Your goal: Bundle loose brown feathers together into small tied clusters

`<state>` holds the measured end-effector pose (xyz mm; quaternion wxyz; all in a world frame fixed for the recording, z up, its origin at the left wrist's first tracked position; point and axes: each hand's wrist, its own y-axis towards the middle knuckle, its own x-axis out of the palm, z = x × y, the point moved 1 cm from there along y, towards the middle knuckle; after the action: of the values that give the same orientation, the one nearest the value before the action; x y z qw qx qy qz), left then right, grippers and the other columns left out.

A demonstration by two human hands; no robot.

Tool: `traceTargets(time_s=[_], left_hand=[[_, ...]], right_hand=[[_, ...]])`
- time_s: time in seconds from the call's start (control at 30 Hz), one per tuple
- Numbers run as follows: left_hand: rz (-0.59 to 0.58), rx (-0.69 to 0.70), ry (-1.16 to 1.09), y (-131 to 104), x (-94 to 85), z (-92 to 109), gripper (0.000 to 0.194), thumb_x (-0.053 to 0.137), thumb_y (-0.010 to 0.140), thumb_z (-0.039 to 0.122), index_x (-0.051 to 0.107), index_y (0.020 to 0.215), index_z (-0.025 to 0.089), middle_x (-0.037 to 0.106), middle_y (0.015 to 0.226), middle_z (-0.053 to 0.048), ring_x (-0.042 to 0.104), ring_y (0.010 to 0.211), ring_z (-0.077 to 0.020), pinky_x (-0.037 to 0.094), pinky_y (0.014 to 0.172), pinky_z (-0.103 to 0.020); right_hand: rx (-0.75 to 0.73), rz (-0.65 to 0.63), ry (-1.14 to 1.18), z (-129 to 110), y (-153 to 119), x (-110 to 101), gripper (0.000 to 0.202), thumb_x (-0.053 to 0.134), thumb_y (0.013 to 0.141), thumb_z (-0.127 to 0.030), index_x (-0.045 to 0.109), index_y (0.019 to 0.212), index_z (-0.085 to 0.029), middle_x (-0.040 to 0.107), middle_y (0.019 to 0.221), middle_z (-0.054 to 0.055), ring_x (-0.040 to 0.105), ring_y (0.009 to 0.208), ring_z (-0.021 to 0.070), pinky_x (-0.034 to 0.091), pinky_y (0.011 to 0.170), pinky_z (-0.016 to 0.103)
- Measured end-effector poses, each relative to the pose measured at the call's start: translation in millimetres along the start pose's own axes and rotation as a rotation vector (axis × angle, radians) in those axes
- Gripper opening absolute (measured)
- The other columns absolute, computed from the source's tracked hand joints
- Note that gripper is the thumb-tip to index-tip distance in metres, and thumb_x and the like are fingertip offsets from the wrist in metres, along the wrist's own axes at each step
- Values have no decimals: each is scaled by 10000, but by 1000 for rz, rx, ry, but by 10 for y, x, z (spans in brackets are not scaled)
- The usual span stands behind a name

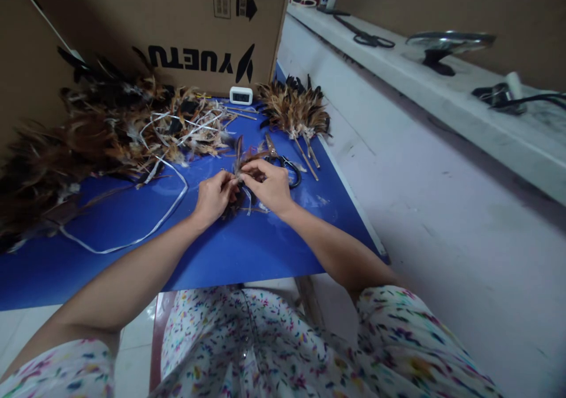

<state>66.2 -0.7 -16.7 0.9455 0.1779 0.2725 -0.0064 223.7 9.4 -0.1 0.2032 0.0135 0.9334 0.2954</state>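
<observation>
My left hand (pixel 215 196) and my right hand (pixel 270 187) meet over the blue table, fingertips pinched close together. Between them is a small bunch of feathers (pixel 239 161), brown and grey, its lower part hidden by my fingers. Both hands are closed on it. A short white strip (pixel 247 200) hangs down beside the bunch. Just behind my right hand lie scissors (pixel 289 171) with black handles, partly covered by the hand. Loose brown feathers lie under and around my fingers.
A big heap of brown and black feathers (pixel 97 132) covers the left side, with white string (pixel 170 212) trailing from it. Feather bundles on sticks (pixel 294 106) lie at back right. A small white clock (pixel 241 95) stands before a cardboard box (pixel 198 9). The wall ledge (pixel 398 62) runs along the right.
</observation>
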Motion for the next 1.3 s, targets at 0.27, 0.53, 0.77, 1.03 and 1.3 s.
traceTargets(time_s=[0.27, 0.53, 0.77, 1.03, 1.3], left_hand=[[9, -6, -20, 3, 4, -6, 159, 547, 882, 254, 562, 732, 202, 628, 550, 38, 592, 481, -121, 420, 539, -234], [11, -27, -31, 11, -3, -19, 157, 556, 883, 238, 569, 731, 199, 629, 559, 26, 588, 495, -124, 423, 564, -242], [9, -22, -10, 8, -5, -5, 149, 559, 878, 249, 572, 736, 208, 639, 563, 33, 599, 502, -132, 425, 565, -246], [5, -31, -19, 3, -10, -8, 156, 547, 884, 264, 575, 744, 202, 634, 547, 33, 592, 485, -131, 430, 564, -250], [13, -2, -3, 5, -2, -7, 160, 556, 883, 240, 571, 729, 198, 623, 537, 32, 585, 486, -124, 416, 564, -242]], right_hand=[[75, -12, 69, 25, 7, 2, 61, 671, 781, -215, 688, 839, -211, 732, 813, -14, 668, 709, 122, 533, 722, 261], [139, -16, 103, 43, 12, 29, 80, 689, 763, -232, 672, 838, -210, 733, 825, -10, 682, 737, 132, 539, 744, 273], [113, 5, 110, 39, 1, 42, 74, 677, 773, -221, 666, 844, -206, 734, 834, -13, 683, 726, 128, 535, 720, 262], [98, 25, 101, 10, 4, 25, 60, 680, 778, -214, 678, 838, -214, 727, 812, -16, 682, 722, 130, 545, 719, 265], [110, -2, 77, 23, 0, 41, 49, 689, 779, -218, 672, 826, -219, 723, 795, -19, 674, 709, 129, 539, 707, 262]])
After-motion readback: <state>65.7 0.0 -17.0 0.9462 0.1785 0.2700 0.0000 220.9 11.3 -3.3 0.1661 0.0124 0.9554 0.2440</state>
